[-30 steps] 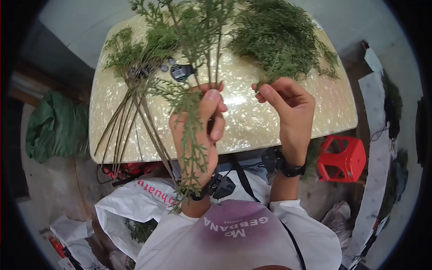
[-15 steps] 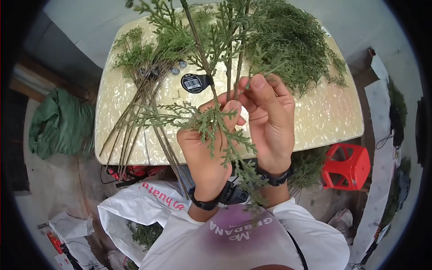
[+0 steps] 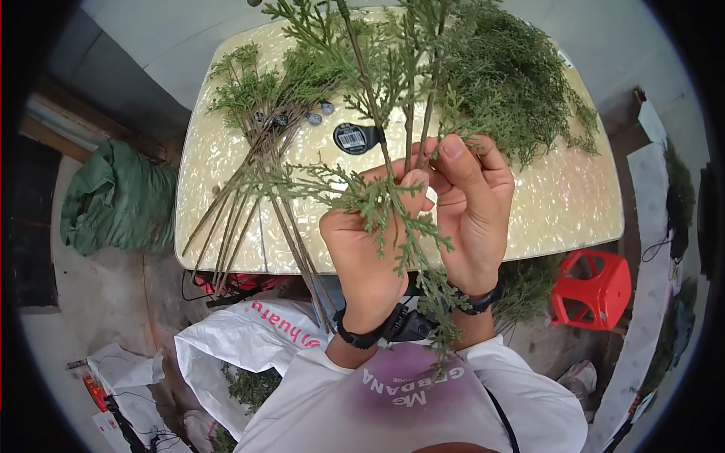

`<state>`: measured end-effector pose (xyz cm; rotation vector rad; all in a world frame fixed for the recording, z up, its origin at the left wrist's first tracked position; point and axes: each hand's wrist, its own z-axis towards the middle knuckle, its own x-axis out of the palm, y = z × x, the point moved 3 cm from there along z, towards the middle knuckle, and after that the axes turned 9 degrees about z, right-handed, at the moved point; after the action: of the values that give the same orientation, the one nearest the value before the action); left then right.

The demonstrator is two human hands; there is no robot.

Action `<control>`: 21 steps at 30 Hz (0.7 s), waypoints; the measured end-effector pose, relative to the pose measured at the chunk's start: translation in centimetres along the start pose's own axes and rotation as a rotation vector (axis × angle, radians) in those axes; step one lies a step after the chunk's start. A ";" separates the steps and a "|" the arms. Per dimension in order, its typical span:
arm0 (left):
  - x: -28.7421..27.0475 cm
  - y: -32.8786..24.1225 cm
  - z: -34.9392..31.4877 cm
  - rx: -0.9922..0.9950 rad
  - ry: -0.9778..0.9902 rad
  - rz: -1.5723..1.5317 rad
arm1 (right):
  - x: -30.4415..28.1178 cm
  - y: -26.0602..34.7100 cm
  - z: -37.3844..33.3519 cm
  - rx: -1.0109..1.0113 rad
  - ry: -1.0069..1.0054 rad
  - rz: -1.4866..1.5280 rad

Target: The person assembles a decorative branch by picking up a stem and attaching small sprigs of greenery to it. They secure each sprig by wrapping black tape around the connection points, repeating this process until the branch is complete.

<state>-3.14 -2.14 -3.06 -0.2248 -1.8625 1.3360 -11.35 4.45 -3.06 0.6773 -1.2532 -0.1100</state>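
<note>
Several evergreen branches (image 3: 409, 113) with brown stems and scaly green leaves stand upright in front of me, their lower stems gripped by my left hand (image 3: 370, 245). A leafy side shoot (image 3: 393, 200) droops across that hand toward my shirt. Beside it, my right hand (image 3: 477, 200) is closed, thumb against forefinger, on a thin green sprig (image 3: 462, 134) close to the stems. Against one stem shows a round black tag (image 3: 353, 139) with a barcode label; whether it is attached or lies on the table I cannot tell.
On the cream table (image 3: 544, 204) lie a bundle of long-stemmed evergreen cuttings (image 3: 260, 143) at left and a dense green pile (image 3: 506, 75) at right. Around it are a green sack (image 3: 113, 200), a white bag (image 3: 219, 340) holding greenery, and a red stool (image 3: 593, 291).
The whole scene has shifted slightly rightward in view. Both hands keep nearly the same hold on the branches and sprig.
</note>
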 end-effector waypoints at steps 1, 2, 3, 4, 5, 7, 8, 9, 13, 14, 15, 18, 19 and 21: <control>0.0 -0.1 -0.1 0.004 -0.002 -0.003 | 0.0 0.0 -0.1 0.002 0.005 0.000; 0.0 -0.3 -0.1 -0.008 -0.017 0.011 | 0.0 -0.1 -0.2 0.001 0.003 0.004; 0.1 -0.4 -0.1 -0.021 -0.031 0.024 | 0.0 -0.1 -0.2 0.000 0.001 0.007; 0.1 -0.5 -0.2 -0.035 -0.046 0.037 | 0.0 -0.1 -0.2 -0.001 -0.002 0.011; 0.0 -0.4 -0.1 -0.032 -0.050 0.033 | 0.1 -0.1 -0.1 0.003 0.003 0.009; 0.0 0.0 0.5 -0.018 0.017 0.004 | 0.0 0.0 0.3 -0.026 -0.034 -0.048; 0.0 0.1 0.7 -0.011 0.051 -0.011 | 0.0 0.0 0.5 -0.042 -0.052 -0.076; -0.1 0.0 0.7 -0.004 0.048 -0.015 | 0.1 -0.1 0.6 -0.039 -0.044 -0.077; -0.4 0.2 0.2 -0.122 0.071 0.046 | -0.2 0.0 0.0 -0.054 -0.095 -0.152; -0.5 0.3 0.3 -0.110 0.081 0.019 | -0.2 0.0 0.1 -0.060 -0.104 -0.115; -0.5 0.5 0.3 -0.097 0.090 -0.008 | -0.1 -0.1 0.2 -0.066 -0.114 -0.077; 0.1 0.6 0.8 -0.078 0.076 0.002 | -0.4 0.0 0.5 -0.085 -0.103 -0.065; 0.3 0.7 0.8 -0.082 0.044 0.038 | -0.8 0.0 0.4 -0.090 -0.093 -0.097; 0.3 0.9 0.6 -0.088 0.014 0.075 | -1.1 0.0 0.4 -0.097 -0.086 -0.129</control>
<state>-4.02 -2.01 -3.72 -0.3510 -1.9198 1.3005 -12.10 4.72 -3.94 0.6755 -1.2779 -0.3076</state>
